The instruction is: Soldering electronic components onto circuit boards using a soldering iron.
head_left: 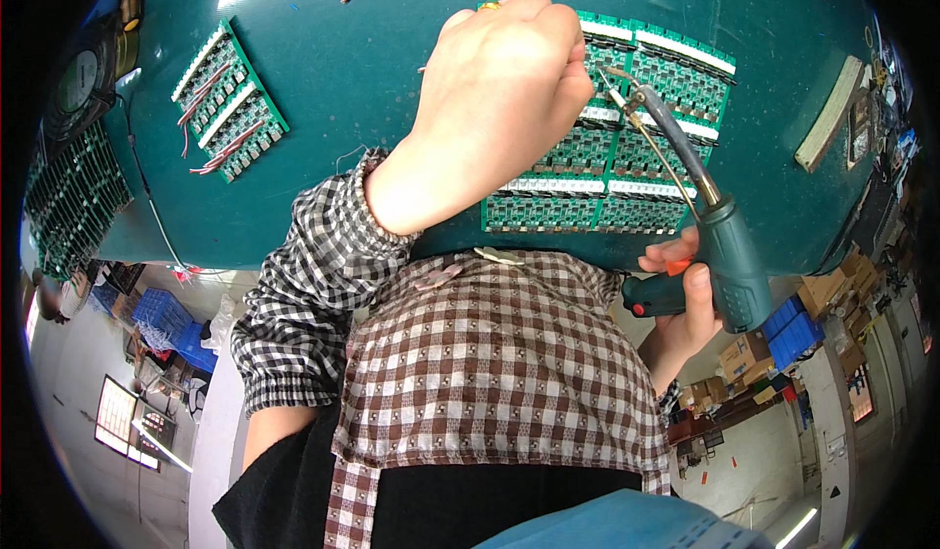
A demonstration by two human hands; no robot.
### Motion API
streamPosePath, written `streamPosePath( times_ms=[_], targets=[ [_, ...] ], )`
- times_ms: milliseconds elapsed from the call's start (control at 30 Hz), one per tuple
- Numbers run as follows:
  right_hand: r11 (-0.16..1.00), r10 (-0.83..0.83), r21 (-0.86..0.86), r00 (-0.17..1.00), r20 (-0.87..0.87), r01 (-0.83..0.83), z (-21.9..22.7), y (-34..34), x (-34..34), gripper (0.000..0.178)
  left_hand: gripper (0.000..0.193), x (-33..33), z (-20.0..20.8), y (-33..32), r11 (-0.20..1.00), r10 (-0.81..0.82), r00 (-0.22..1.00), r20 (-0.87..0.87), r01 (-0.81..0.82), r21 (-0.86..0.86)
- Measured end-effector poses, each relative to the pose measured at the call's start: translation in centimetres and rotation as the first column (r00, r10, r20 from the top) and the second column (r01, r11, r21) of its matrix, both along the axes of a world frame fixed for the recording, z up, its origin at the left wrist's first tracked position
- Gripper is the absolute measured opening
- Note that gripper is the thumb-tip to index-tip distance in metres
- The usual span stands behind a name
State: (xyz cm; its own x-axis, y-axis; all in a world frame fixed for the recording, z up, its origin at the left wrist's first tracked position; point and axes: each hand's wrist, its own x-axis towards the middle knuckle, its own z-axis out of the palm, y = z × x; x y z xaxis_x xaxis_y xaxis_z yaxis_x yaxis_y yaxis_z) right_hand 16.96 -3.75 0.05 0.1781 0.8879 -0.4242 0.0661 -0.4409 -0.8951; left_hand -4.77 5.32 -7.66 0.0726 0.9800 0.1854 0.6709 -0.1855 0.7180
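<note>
The right hand point(685, 299) gripped a soldering gun point(720, 245), its tip at the panel of circuit boards point(607, 172). The left hand point(499, 89) lay curled over it; whether it held anything could not be told. A smaller board point(230, 98) already carried wires; this panel showed none.

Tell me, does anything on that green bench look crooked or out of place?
Mostly tidy. The small circuit board panel on the left lies askew, with loose red and white wires across it. The big panel lies straight under the left hand and the soldering gun in the right hand.
</note>
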Motion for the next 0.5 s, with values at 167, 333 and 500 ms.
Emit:
streamPosePath(
  times_ms=[167,333,500],
  targets=[
    [1.0,0.013,0.02,1.0,-0.003,-0.013,-0.2,-0.21,0.07,0.046,0.009,0.0,0.04,-0.02,1.0,-0.003,1.0,0.001,0.003,0.003],
    [0.998,0.048,0.036,0.999,-0.013,-0.048,-0.28,-0.01,0.08,0.045,0.009,0.09,-0.04,-0.08,1.0,0.009,1.0,0.008,-0.009,0.007],
    [0.998,0.053,0.041,0.999,-0.001,-0.053,-0.14,0.1,-0.19,0.045,0.009,0.09,0.09,-0.11,1.0,0.012,1.0,0.0,-0.012,0.0]
  ],
)
